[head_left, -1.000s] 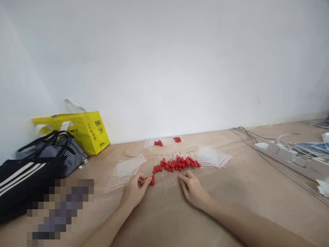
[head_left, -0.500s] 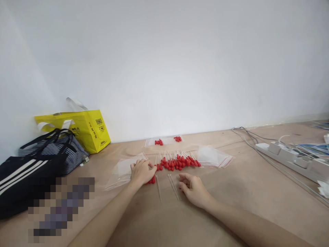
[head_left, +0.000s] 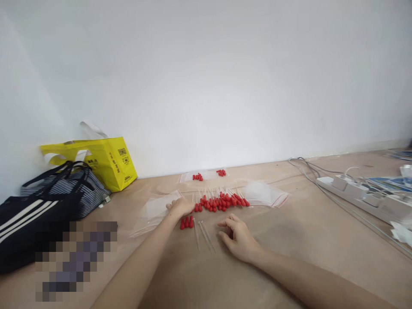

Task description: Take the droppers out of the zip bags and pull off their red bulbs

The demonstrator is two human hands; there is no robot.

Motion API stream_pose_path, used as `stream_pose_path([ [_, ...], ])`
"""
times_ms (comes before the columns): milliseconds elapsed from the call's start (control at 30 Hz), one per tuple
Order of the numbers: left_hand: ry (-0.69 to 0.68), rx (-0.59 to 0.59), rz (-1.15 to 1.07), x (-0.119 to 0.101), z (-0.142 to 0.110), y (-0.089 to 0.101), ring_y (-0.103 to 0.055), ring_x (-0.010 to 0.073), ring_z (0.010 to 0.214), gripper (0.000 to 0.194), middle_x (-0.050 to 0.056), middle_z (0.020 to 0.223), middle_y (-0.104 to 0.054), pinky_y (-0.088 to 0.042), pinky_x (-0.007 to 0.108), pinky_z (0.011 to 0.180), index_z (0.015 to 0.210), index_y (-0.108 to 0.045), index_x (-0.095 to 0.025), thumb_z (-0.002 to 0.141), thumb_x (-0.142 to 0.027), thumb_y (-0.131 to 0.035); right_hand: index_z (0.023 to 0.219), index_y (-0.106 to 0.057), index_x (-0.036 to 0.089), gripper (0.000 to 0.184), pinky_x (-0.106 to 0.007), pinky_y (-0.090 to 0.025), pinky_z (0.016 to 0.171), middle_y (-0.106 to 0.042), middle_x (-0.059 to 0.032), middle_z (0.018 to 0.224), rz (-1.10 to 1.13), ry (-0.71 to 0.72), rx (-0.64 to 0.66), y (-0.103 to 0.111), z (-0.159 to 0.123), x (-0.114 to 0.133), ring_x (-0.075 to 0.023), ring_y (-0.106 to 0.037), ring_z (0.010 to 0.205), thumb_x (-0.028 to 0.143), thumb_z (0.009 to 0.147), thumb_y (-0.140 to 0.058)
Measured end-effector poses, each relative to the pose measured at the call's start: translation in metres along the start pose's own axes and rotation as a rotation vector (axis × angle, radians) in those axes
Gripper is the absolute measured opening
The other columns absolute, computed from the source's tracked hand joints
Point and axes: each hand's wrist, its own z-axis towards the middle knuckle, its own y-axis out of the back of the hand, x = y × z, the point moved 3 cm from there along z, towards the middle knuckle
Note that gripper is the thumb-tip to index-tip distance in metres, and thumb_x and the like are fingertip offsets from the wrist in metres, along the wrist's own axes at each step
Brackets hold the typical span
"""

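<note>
Red rubber bulbs (head_left: 222, 201) lie in a pile on the brown tabletop, with thin clear tubes (head_left: 210, 192) behind them. My left hand (head_left: 181, 207) reaches to the pile's left end, its fingertips turned away and largely hidden. In front of it, three red bulbs (head_left: 186, 222) sit side by side. Three slim clear tubes (head_left: 204, 235) lie just right of those bulbs, roughly lengthwise to me. To their right, my right hand (head_left: 236, 237) hovers or rests near the table, open, thumb and fingers apart with nothing between them.
Clear zip bags (head_left: 267, 195) lie right of the pile, and more bags (head_left: 154, 213) lie to the left. Behind, another bag holds small red pieces (head_left: 198, 177). A power strip (head_left: 363, 199) with cables is at right; a yellow bag (head_left: 120, 165) and a black bag (head_left: 48, 223) stand left.
My left hand has moved slightly forward, uncovering the three red bulbs. Two of the clear tubes have shifted left, closer to the third. My right hand has opened a little wider.
</note>
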Motion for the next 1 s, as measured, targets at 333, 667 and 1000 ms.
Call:
stream_pose_path([
  [333, -0.236, -0.171, 0.002, 0.002, -0.072, 0.025, -0.054, 0.0205, 0.088, 0.018, 0.002, 0.085, -0.063, -0.03, 0.036, 0.08, 0.078, -0.054, -0.021, 0.078, -0.025, -0.037, 0.109, -0.049, 0.016, 0.035, -0.029, -0.042, 0.07, -0.05, -0.0087, 0.095, -0.17, 0.181, -0.181, 0.01, 0.002, 0.0, -0.0173, -0.05, 0.083, 0.014, 0.074, -0.048],
  [667, -0.768, -0.163, -0.24, -0.019, -0.127, -0.019, -0.051, 0.0175, 0.075, 0.013, 0.003, 0.078, -0.054, -0.038, 0.032, 0.071, 0.078, -0.049, -0.019, 0.081, -0.022, -0.037, 0.104, -0.057, 0.027, 0.027, -0.035, -0.028, 0.077, -0.061, -0.002, 0.079, -0.535, 0.518, 0.03, 0.015, 0.009, -0.001, -0.016, -0.05, 0.079, 0.016, 0.084, -0.042],
  [1000, -0.676, -0.178, -0.334, 0.005, -0.126, -0.038, -0.048, 0.0229, 0.088, 0.037, 0.006, 0.093, -0.044, -0.043, 0.04, 0.077, 0.097, -0.054, -0.022, 0.068, -0.046, -0.058, 0.113, -0.053, 0.022, 0.031, -0.027, -0.031, 0.066, -0.058, -0.0041, 0.079, -0.565, 0.298, 0.065, 0.024, 0.013, -0.023, -0.0143, -0.051, 0.071, 0.023, 0.086, -0.038],
])
